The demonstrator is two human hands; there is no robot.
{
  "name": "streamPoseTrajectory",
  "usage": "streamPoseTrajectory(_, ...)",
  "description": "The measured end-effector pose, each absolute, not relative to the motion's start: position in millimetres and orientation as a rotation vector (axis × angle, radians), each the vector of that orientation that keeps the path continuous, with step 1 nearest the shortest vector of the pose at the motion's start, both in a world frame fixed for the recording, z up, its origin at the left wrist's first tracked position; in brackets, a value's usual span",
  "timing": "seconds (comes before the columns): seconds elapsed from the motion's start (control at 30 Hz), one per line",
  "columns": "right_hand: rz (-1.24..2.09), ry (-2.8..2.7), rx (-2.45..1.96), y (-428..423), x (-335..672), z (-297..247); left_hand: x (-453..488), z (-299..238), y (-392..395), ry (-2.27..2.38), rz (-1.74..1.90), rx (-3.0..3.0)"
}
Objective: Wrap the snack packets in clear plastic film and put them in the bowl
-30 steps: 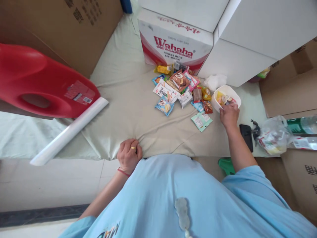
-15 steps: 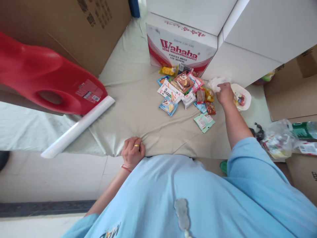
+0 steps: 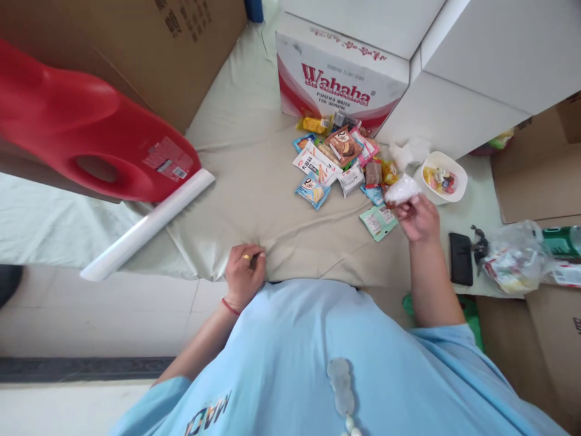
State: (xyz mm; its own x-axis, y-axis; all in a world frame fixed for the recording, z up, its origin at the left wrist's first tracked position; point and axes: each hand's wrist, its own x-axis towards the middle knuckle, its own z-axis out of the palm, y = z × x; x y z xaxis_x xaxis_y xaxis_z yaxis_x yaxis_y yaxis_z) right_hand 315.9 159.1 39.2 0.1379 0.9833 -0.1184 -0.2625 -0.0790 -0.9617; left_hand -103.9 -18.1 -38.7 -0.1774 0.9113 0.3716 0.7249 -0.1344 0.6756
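Observation:
My right hand is closed on a small crumpled white plastic bag, held up over the right end of the snack pile. Another thin white plastic bag lies behind it, beside a white bowl with a few wrapped snacks inside. The pile of packaged snacks includes a white packet, a brown packet, a blue packet and a pale green packet nearest me. At the front edge of the covered surface rests my left hand, fingers curled, holding nothing.
A red plastic jug and a white plastic roll lie to the left. Behind the snacks stands a Wahaba carton against white cabinets. On the right are a black phone, a clear bag and a green bottle.
My right hand has drawn back toward me from beside the bowl, lifting a white plastic bag. The phone and the bowl's contents show more fully. My left hand stays at the edge.

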Motion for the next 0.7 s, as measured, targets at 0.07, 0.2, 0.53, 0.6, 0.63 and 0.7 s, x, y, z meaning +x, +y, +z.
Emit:
streamPoseTrajectory(0.07, 1.357, -0.794, -1.126, 120, 299, 32, -96, -22, -10, 1.760, 1.182, 1.718)
streamPoseTrajectory(0.2, 1.500, -0.706, -1.130, 64, 256, 12, -53, 12, 17, 1.360, 1.174, 1.639)
streamPoseTrajectory(0.53, 1.710, -1.048, -1.240, 52, 234, 17, 11, 22, 50, 1.121, 0.991, 1.405)
streamPoseTrajectory(0.6, 1.702, -1.012, -1.267, 55, 244, 19, 2, 19, 47, 1.157, 0.966, 1.225)
streamPoseTrajectory(0.63, 1.698, -0.997, -1.276, 55, 246, 19, -1, 18, 45, 1.188, 0.969, 1.154)
streamPoseTrajectory(0.7, 1.695, -0.982, -1.272, 53, 242, 17, -4, 16, 41, 1.271, 1.011, 1.059)
